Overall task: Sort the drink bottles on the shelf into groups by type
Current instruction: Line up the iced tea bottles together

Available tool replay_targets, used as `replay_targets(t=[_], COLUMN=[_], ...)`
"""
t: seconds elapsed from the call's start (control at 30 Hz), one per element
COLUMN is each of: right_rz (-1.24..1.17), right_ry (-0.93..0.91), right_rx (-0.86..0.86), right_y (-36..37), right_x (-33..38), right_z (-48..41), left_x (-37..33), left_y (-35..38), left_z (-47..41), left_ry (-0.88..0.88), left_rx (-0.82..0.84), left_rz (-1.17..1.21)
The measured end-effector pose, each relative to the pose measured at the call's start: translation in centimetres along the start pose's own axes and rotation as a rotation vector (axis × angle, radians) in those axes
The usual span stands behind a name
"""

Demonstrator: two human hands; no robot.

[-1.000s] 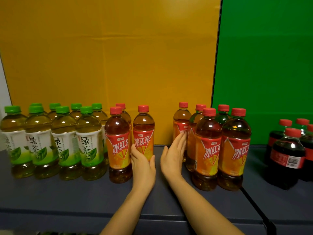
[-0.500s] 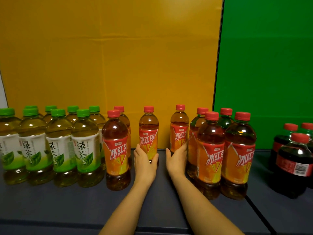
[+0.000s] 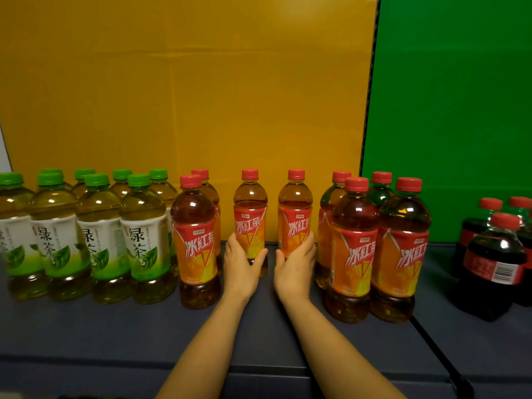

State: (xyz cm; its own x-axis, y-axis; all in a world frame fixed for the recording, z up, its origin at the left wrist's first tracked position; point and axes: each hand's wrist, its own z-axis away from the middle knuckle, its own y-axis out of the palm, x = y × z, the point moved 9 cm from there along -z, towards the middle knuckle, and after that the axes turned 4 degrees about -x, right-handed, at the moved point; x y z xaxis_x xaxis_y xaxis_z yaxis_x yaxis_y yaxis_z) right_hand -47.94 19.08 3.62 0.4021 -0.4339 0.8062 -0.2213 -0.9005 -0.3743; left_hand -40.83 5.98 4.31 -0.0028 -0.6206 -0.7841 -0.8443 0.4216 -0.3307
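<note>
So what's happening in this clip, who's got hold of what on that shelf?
A person is sorting drinks on a dark shelf. The left hand grips one red-capped iced tea bottle and the right hand grips another, both upright in the gap between two iced tea clusters. Green tea bottles are grouped at the left, cola bottles at the right. The iced teas are not yet gathered into one group.

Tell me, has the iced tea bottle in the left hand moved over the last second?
Yes. The iced tea bottle in the left hand has slid right, away from the front bottle by the green teas.
</note>
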Motion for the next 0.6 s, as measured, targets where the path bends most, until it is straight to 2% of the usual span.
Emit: replay_targets(t=[0.6], right_rz=[0.077], right_ry=[-0.017], right_rx=[-0.02], right_y=[-1.6], right_x=[0.7], right_z=[1.7], left_x=[-0.4], left_y=[0.7], left_z=[0.2], left_ry=[0.064], left_rx=[0.08], left_rz=[0.179])
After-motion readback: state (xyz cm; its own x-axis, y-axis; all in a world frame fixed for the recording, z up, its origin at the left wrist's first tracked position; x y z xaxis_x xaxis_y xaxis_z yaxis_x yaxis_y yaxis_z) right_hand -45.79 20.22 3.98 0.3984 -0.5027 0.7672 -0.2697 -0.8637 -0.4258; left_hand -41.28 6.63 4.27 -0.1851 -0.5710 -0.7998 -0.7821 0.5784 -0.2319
